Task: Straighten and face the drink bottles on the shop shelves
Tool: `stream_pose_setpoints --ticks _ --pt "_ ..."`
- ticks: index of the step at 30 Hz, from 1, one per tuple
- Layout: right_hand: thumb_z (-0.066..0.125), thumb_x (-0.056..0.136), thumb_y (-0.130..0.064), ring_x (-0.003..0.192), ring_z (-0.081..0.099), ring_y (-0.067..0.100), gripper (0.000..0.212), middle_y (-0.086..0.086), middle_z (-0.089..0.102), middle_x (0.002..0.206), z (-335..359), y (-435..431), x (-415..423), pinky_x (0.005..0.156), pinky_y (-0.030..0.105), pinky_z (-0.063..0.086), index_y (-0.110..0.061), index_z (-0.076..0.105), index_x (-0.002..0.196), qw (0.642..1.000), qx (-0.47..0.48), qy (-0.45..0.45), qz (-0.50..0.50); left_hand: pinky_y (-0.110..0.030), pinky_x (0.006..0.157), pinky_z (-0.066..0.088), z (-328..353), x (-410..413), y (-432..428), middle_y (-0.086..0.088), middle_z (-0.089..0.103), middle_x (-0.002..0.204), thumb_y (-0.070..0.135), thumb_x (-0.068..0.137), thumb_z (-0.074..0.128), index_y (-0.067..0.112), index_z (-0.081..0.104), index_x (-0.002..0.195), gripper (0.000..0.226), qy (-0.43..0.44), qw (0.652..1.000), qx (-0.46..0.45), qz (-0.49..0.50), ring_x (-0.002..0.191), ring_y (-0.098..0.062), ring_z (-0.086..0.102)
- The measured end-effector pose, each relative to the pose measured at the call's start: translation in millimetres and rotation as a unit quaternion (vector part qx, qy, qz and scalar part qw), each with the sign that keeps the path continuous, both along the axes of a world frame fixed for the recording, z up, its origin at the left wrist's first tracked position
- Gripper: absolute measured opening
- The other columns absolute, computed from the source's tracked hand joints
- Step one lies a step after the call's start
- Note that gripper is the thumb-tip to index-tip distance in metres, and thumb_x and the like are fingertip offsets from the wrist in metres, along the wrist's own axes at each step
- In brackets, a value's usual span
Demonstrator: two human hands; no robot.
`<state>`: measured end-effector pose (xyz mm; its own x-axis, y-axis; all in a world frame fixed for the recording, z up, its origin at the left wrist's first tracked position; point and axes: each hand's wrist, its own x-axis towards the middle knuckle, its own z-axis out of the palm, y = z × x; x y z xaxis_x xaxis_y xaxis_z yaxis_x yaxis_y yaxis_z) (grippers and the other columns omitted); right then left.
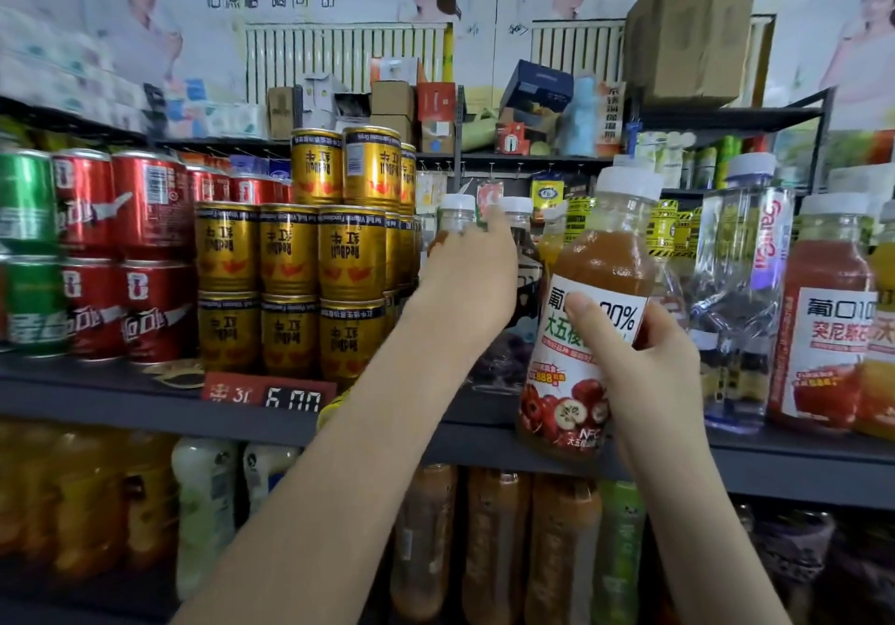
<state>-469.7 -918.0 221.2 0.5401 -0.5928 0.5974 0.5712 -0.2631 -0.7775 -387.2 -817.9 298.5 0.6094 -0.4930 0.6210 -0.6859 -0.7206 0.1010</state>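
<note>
Setting: we log a shop wall of dark metal shelving point(121, 401), with pale posters behind and cardboard boxes point(687, 28) stacked on top.
Item: juice bottle point(605, 256), held in front of the middle shelf's edge, off the shelf, between the gold cans point(290, 256) and a clear water bottle point(741, 285).
Long axis: near upright, with the cap leaning slightly right.
Facing: the label is turned squarely towards us.
Look: white screw cap, clear neck, cloudy orange-brown juice, and a white label with green and black print above a band of red fruit.
Right hand point(644, 372): fingers clamped on the juice bottle, thumb across the label front and the rest wrapped behind.
Left hand point(465, 280): reaches deeper into the shelf; fingers curl round the shoulder of a rear bottle point(455, 215), with one finger raised beside its white cap.
Rear bottle: upright; we cannot tell which way its label faces.
Hidden: the thumb covers part of the juice bottle's print, and the left hand hides most of the rear bottle and its neighbours.
Cut off: green cans point(24, 217) at the left edge and a red juice bottle point(823, 314) at the right.
Hard to read: the price tag point(269, 394) is blurred; the lower-shelf bottles point(494, 552) are dim and soft.
Neighbours: red cans point(145, 217) stand two high just left of the gold cans.
</note>
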Motion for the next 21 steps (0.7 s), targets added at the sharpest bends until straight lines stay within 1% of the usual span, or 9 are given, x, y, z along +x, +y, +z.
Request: stream_pose_setpoints --ticks 2,4,6,8,11,13,15,17,21 --pt "0.071 0.059 -0.05 0.077 0.072 0.014 0.045 -0.006 0.074 0.086 -1.3 -0.7 1.5 0.069 0.039 0.059 -0.023 0.064 0.095 1.0 -0.01 0.003 -0.005 -0.039 0.104 0.039 -12.7 -14.9 35.3 -0.012 0.038 0.144 0.024 0.089 0.063 0.018 -0.001 0.149 0.087 -0.068 0.997 0.025 0.021 0.128 -0.027 0.042" --pt "0.071 0.058 -0.052 0.078 0.072 0.014 0.051 -0.006 0.074 0.088 -2.8 -0.7 3.4 0.069 0.04 0.06 -0.023 0.063 0.1 1.0 -0.019 0.0 -0.014 -0.034 0.11 0.028 -32.3 -23.3 76.0 -0.003 0.023 0.15 0.048 0.084 0.062 0.025 -0.006 0.147 0.096 -0.105 0.988 0.097 0.061 0.137 -0.021 0.024" --pt "0.072 0.06 -0.052 0.08 0.072 0.013 0.058 -0.006 0.073 0.091 -3.5 1.0 6.4 0.07 0.04 0.06 -0.022 0.061 0.108 0.999 -0.025 -0.003 -0.021 -0.032 0.109 0.029 -53.9 -27.8 106.0 0.0 0.014 0.147 0.061 0.077 0.062 0.028 -0.008 0.145 0.104 -0.055 0.978 0.165 0.114 0.135 -0.02 0.017" --pt "0.074 0.066 -0.048 0.081 0.071 0.011 0.058 -0.007 0.073 0.092 -3.4 2.7 10.9 0.071 0.039 0.06 -0.021 0.059 0.115 0.999 -0.036 0.003 -0.028 -0.03 0.101 0.038 -69.4 -25.0 116.0 0.001 0.021 0.139 0.056 0.08 0.063 0.03 -0.005 0.145 0.097 -0.005 0.98 0.166 0.11 0.129 -0.019 0.027" --pt "0.076 0.068 -0.051 0.083 0.071 0.011 0.063 -0.006 0.072 0.093 -4.3 4.4 16.6 0.072 0.042 0.06 -0.02 0.058 0.12 0.998 -0.05 0.007 -0.037 -0.027 0.084 0.045 -79.0 -21.9 112.6 0.001 0.041 0.123 0.044 0.093 0.051 0.032 0.009 0.141 0.065 0.015 0.993 0.103 0.057 0.113 -0.02 0.051" --pt "0.076 0.064 -0.057 0.084 0.071 0.013 0.069 -0.007 0.072 0.092 -5.0 5.7 17.2 0.072 0.044 0.06 -0.021 0.058 0.12 0.998 -0.051 0.007 -0.035 -0.021 0.073 0.042 -77.0 -17.6 114.9 0.006 0.047 0.111 0.046 0.095 0.045 0.031 0.024 0.131 0.044 -0.017 0.997 0.062 0.03 0.103 -0.016 0.054" --pt "0.073 0.063 -0.054 0.082 0.071 0.013 0.058 -0.008 0.073 0.089 -4.5 7.0 15.7 0.071 0.045 0.06 -0.023 0.061 0.111 0.998 -0.055 0.003 -0.031 -0.013 0.064 0.036 -68.7 -13.6 119.0 0.013 0.048 0.096 0.045 0.091 0.052 0.031 0.038 0.113 0.029 -0.04 0.999 -0.015 -0.008 0.087 -0.008 0.054" --pt "0.073 0.067 -0.048 0.082 0.071 0.014 0.049 -0.008 0.073 0.089 -4.1 7.8 14.7 0.073 0.046 0.059 -0.024 0.062 0.108 0.998 -0.049 -0.002 -0.026 -0.009 0.056 0.04 -56.1 -7.9 117.3 0.019 0.048 0.084 0.041 0.083 0.064 0.03 0.045 0.102 0.03 -0.048 0.989 -0.13 -0.059 0.074 0.002 0.052" --pt "0.074 0.07 -0.043 0.083 0.071 0.015 0.043 -0.007 0.073 0.09 -5.1 7.1 14.3 0.075 0.048 0.059 -0.026 0.062 0.107 0.999 -0.041 0.0 -0.03 -0.001 0.065 0.042 -31.0 18.8 89.1 0.019 0.052 0.086 0.034 0.081 0.071 0.024 0.049 0.115 0.042 -0.047 0.94 -0.316 -0.122 0.074 0.006 0.055"
